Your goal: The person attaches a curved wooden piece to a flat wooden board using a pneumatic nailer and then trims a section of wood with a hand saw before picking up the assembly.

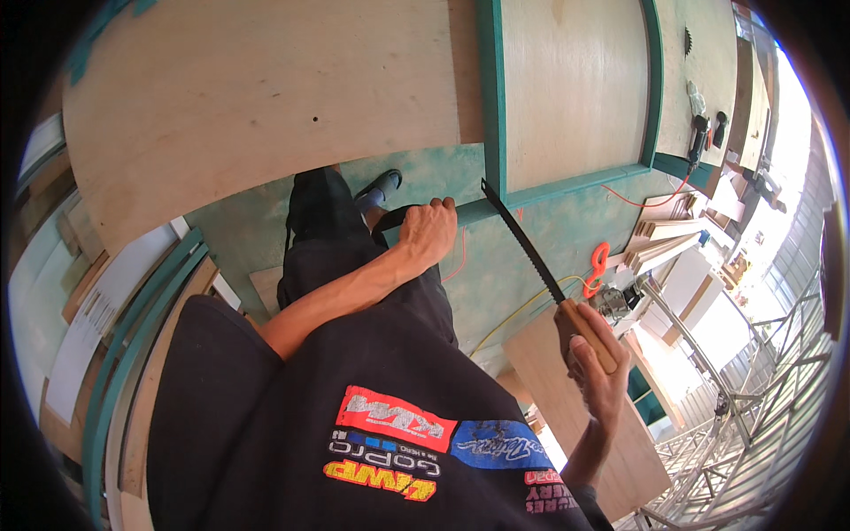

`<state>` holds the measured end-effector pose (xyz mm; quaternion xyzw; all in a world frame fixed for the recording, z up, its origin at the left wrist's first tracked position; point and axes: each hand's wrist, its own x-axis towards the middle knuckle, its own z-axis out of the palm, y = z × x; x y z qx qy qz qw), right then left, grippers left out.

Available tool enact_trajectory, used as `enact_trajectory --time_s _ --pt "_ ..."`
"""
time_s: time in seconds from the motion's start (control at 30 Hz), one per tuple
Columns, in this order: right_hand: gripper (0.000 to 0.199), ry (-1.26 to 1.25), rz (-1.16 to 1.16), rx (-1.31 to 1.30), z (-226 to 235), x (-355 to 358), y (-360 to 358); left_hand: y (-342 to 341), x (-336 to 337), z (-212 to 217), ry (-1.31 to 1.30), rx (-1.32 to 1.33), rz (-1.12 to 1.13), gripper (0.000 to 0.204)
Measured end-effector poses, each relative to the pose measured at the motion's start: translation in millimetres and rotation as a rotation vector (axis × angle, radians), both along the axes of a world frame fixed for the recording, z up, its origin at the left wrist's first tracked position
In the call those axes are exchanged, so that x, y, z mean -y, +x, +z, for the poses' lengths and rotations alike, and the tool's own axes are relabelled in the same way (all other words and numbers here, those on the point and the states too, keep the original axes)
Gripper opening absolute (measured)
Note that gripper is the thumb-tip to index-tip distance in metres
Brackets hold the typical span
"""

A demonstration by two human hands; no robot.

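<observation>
Handsaw (pixel 526 243) is gripped by its wooden handle in the right hand (pixel 597 361), blade tip right by the corner of that green-edged panel (pixel 575 84). Left hand's (pixel 428 234) wrapped around the green wooden strip (pixel 478 211).

Strong daylight pours in from my right, where the tall bright opening (pixel 794 97) burns out to white and pale glare washes over the silvery metal lattice (pixel 722 405) below it. The broad, pale plywood sheet (pixel 266 97) takes softer, even light, while my black printed shirt (pixel 257 416) sinks into darkness. My black-bladed, wooden-handled handsaw (pixel 540 268) looks crisp enough to show its teeth. Fisheye distortion bows the green strips (pixel 99 416) at left, and black vignetting swallows the corners.
</observation>
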<state>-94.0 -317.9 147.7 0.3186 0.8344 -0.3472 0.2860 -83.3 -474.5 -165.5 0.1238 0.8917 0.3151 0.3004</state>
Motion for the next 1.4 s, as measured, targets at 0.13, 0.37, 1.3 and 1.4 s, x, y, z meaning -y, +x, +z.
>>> enact_trajectory --time_s 0.13,0.37,1.3,1.4 --pt "0.051 -0.104 0.038 -0.099 -116 -18 7 -1 0 0 -0.006 -0.063 -0.026 0.020" --pt "0.045 -0.077 -0.065 -0.044 -19 -11 15 -1 5 -3 0.025 -0.014 0.006 0.021" --pt "0.043 -0.076 -0.101 -0.132 -76 -25 53 2 0 1 0.035 0.042 -0.010 0.026" --pt "0.043 -0.009 -0.014 -0.133 -15 -25 67 -3 0 1 0.041 -0.010 0.004 0.022"
